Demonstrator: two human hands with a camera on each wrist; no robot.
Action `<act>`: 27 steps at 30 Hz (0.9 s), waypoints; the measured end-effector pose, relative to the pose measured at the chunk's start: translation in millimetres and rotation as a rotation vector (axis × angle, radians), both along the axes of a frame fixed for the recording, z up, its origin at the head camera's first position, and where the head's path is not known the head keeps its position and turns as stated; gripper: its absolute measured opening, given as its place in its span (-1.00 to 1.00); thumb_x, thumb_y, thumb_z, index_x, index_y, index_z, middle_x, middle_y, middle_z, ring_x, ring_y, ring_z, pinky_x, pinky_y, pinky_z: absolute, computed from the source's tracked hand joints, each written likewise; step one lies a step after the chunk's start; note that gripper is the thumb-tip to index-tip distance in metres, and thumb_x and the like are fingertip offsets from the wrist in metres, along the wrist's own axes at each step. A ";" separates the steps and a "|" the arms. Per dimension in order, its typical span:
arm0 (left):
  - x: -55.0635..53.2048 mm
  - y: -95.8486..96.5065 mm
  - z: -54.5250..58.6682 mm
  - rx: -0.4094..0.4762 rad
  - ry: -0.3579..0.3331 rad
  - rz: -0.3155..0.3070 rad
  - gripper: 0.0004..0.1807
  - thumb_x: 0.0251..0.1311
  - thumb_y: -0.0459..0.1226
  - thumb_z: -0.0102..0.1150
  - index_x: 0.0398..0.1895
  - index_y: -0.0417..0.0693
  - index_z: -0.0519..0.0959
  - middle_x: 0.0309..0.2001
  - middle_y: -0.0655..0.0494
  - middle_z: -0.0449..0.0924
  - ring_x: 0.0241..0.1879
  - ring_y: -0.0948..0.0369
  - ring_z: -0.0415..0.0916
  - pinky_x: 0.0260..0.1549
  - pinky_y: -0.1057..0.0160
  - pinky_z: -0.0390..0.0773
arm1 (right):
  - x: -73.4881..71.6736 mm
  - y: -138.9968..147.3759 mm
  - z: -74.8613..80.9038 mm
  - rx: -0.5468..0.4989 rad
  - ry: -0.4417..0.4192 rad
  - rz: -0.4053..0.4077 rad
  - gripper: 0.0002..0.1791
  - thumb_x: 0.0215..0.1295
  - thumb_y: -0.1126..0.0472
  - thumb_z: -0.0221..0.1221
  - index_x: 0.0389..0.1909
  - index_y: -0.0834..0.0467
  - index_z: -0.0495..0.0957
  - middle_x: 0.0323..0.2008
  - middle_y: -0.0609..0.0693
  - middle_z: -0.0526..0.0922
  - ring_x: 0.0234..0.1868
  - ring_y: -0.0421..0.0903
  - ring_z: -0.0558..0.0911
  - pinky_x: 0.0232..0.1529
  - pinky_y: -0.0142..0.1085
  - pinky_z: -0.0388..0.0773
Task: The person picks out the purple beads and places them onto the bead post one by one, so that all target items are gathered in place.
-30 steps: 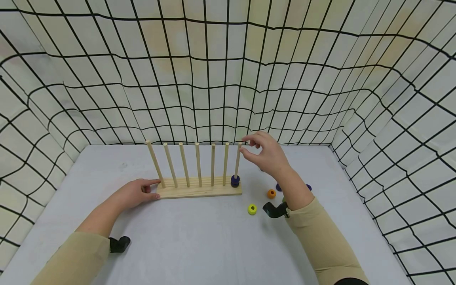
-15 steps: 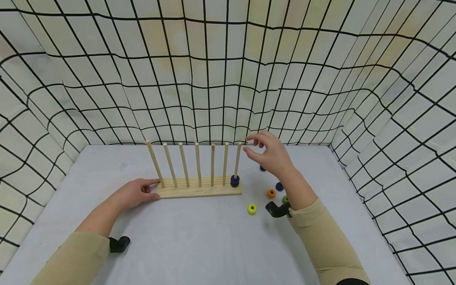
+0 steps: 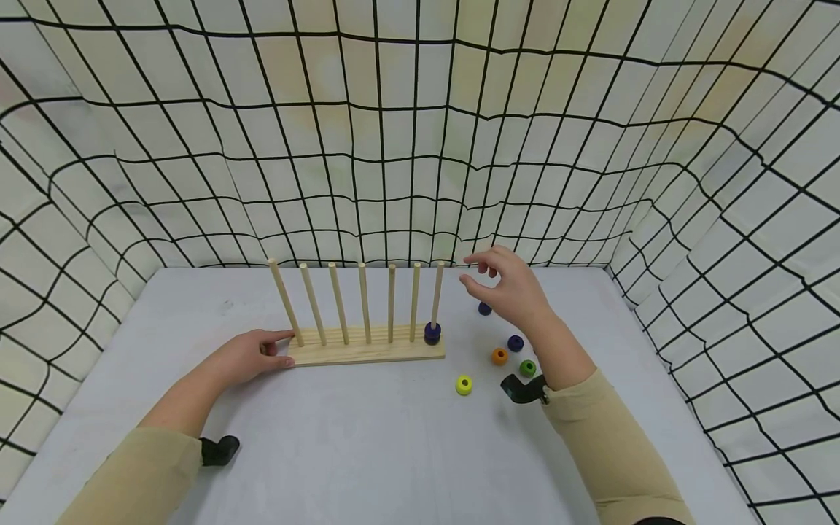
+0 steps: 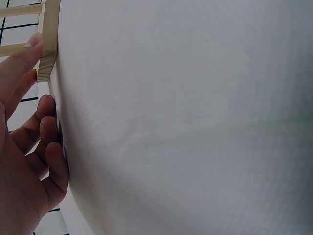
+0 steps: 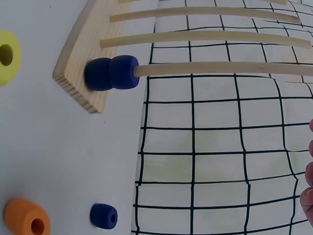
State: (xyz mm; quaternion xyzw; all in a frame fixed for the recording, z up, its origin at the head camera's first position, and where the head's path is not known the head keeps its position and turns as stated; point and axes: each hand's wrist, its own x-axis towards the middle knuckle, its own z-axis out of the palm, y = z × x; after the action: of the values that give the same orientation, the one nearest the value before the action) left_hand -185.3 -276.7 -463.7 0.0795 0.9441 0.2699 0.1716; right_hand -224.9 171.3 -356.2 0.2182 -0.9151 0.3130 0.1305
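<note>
A wooden peg board with several upright pegs lies on the table. My left hand pinches its left end between thumb and index finger; the other fingers curl loosely beside it in the left wrist view. Two blue beads are stacked at the bottom of the rightmost peg; the other pegs are bare. My right hand hovers just right of that peg's top, thumb and fingers apart, holding nothing. Only its fingertips enter the right wrist view.
Loose beads lie right of the board: yellow, orange, green, and dark blue ones, one farther back. The right forearm hides part of the table. Black netting rises behind and at both sides.
My right hand has drawn away from the rightmost peg, to the right. The green bead and the far blue bead have come into clear view. The left hand and board stay still.
</note>
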 end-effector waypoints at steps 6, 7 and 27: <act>0.7 0.5 0.1 0.000 0.000 0.005 -0.17 0.15 0.08 0.36 0.40 -0.17 0.38 -0.30 0.04 0.41 -0.36 0.14 0.31 -0.42 0.17 0.30 | 0.8 9.5 -5.8 0.045 -0.020 -0.032 -0.66 0.32 0.01 0.29 0.03 0.07 0.64 -0.25 -0.06 0.50 -0.18 -0.02 0.45 -0.25 -0.20 0.42; 0.9 0.6 0.3 0.000 0.000 0.005 -0.17 0.15 0.08 0.36 0.40 -0.17 0.38 -0.30 0.04 0.41 -0.36 0.14 0.31 -0.42 0.17 0.30 | 1.0 11.4 -7.1 0.048 -0.023 -0.035 -0.67 0.32 0.01 0.29 0.03 0.06 0.64 -0.26 -0.06 0.50 -0.17 -0.01 0.45 -0.26 -0.20 0.42; -0.5 0.4 -2.4 -0.001 -0.008 0.011 -0.17 0.15 0.08 0.36 0.41 -0.13 0.38 -0.29 0.04 0.40 -0.35 0.14 0.31 -0.39 0.17 0.30 | 7.6 47.1 -34.0 0.149 -0.139 -0.066 -0.65 0.30 0.03 0.28 0.05 0.07 0.64 -0.24 -0.03 0.51 -0.17 0.00 0.46 -0.21 -0.17 0.41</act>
State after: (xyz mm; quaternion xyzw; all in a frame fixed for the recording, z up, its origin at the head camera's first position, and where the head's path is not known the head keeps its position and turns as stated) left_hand -185.8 -276.4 -466.1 0.0730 0.9440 0.2709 0.1739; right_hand -217.4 218.4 -390.2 0.1749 -0.9493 0.2539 0.0604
